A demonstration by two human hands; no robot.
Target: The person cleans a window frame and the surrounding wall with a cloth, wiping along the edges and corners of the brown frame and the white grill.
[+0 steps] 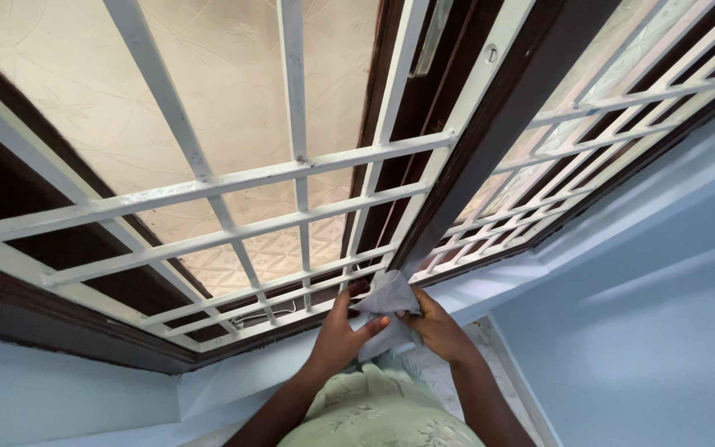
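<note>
Overhead, spanning nearly everything above the fingers: broad white painted metal window grille (291, 170), crossing bars running up and away from both hands. Behind it, showing between the bars, cream frosted glass pane with an embossed leaf pattern (233, 74). Splitting the grille just above the fingertips and slanting up to the right, dark brown wooden frame post (498, 124). To the right of the right fingers and below them, lying plain and smooth, pale blue painted wall (647, 331). Just beyond the fingertips, running along under the lowest bars, pale blue window ledge (490, 290). Below the wrists, at the bottom edge, showing a little, light green leaf-printed fabric garment (374, 414).

Reaching up side by side, left hand (337, 335) and right hand (436, 331), both gripping one small crumpled grey cloth (386, 298). Left fingers (374, 324) pinching the cloth's lower fold from the left, thumb and forefinger closing on it. Right fingers (414, 313) curling round its right side, pressed together. Cloth bunched between the two sets of fingers, its top corner touching or nearly touching the foot of the frame post where the lowest bars meet; contact too close to tell.

Judging by this: working at the very bottom of the grille only, cloth still being gathered rather than drawn along a bar. Bars higher above the fingers showing scuffs and dull marks, so seemingly most of the grille remaining to be gone over.
</note>
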